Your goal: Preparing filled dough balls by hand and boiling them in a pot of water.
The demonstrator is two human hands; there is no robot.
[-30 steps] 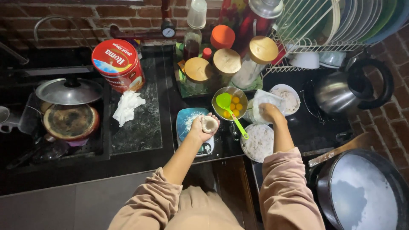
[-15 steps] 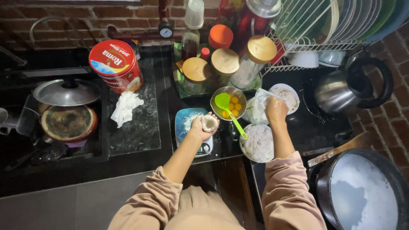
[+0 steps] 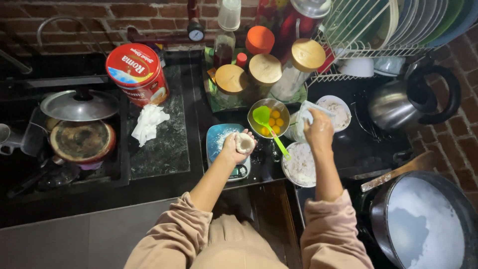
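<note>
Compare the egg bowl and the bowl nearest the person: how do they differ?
The egg bowl is shiny metal and holds yellow yolks with a green spoon resting in it. The near bowl holds a white floury filling and has no utensil. The egg bowl sits farther back by the wooden-lidded jars; the near bowl sits at the counter edge, partly under the right hand's forearm. Both are round, open and upright.

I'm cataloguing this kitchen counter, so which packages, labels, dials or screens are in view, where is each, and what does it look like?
Round tin: back left of counter, red lid and sides, printed label.
Small gauge: on the pipe by the brick wall, round, pale face.
Clear plastic bag: at the right hand, beside the egg-yolk bowl.
Blue digital scale: under the left hand, which holds a dough ball; display hidden.
</note>
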